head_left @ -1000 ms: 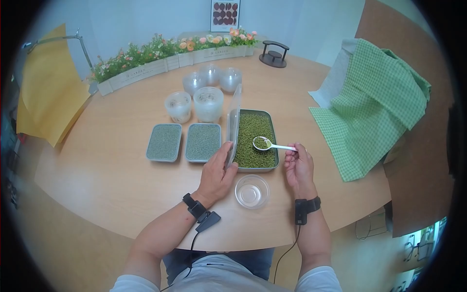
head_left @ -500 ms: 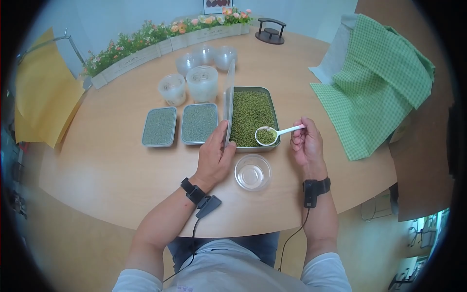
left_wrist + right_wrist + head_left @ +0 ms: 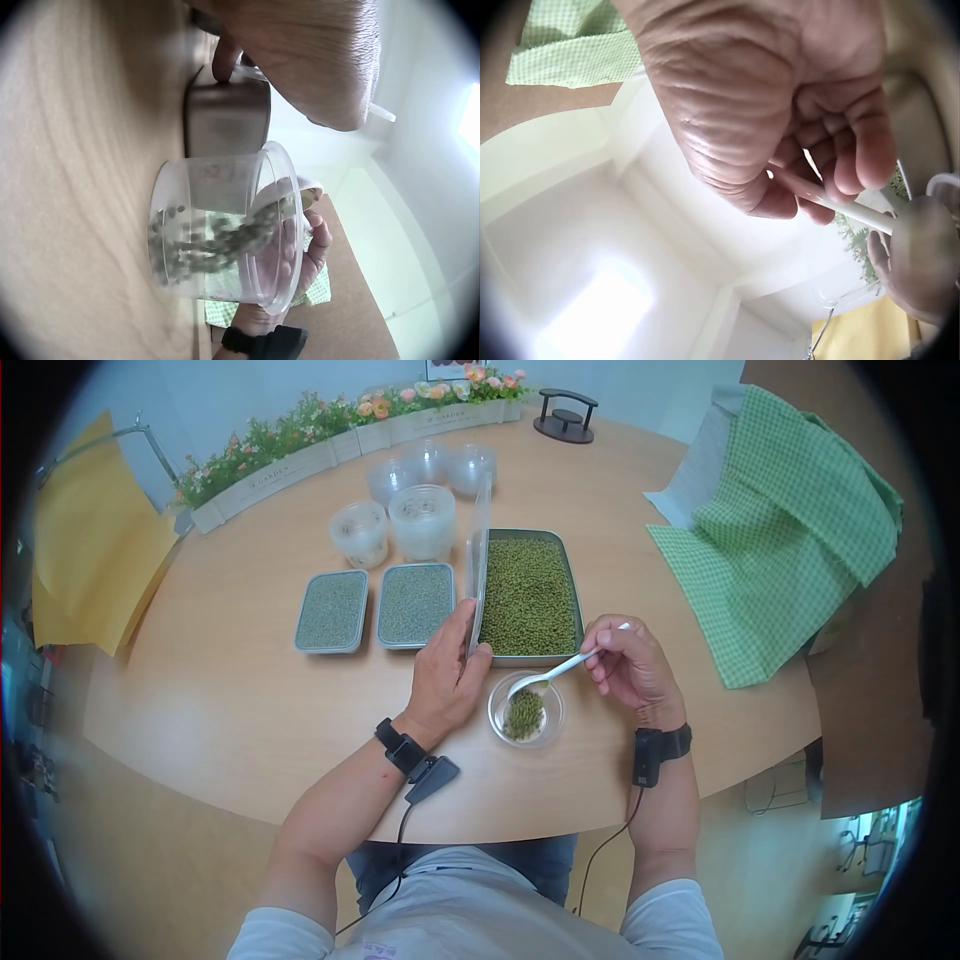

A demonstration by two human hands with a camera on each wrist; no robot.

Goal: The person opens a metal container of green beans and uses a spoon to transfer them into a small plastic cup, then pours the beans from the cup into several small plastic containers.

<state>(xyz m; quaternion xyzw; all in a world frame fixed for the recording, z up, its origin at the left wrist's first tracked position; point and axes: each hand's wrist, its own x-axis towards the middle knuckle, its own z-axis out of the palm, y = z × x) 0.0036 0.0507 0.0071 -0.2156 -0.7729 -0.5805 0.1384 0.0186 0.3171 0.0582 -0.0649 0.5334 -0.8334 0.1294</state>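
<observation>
My right hand (image 3: 632,665) pinches the handle of a white spoon (image 3: 565,666), tilted over a clear round cup (image 3: 552,735). Green beans tumble from the spoon into the cup (image 3: 281,225), some lying at its bottom in the left wrist view. Behind the cup stands a metal tray of green beans (image 3: 530,595). My left hand (image 3: 446,678) holds the clear lid (image 3: 479,575) upright along the tray's left side, thumb at the near corner. In the right wrist view the fingers of my right hand (image 3: 780,112) curl round the spoon handle (image 3: 855,211).
Two filled lidded boxes (image 3: 331,612) (image 3: 415,606) sit left of the tray. Stacked clear cups (image 3: 422,525) and rounded clear containers (image 3: 428,463) stand behind them. Flower planters (image 3: 290,475) line the back; a green checked cloth (image 3: 770,550) lies at the right.
My right hand has brought the spoon from over the tray to the cup and tipped it; beans have left the spoon. My left hand stays at the lid.
</observation>
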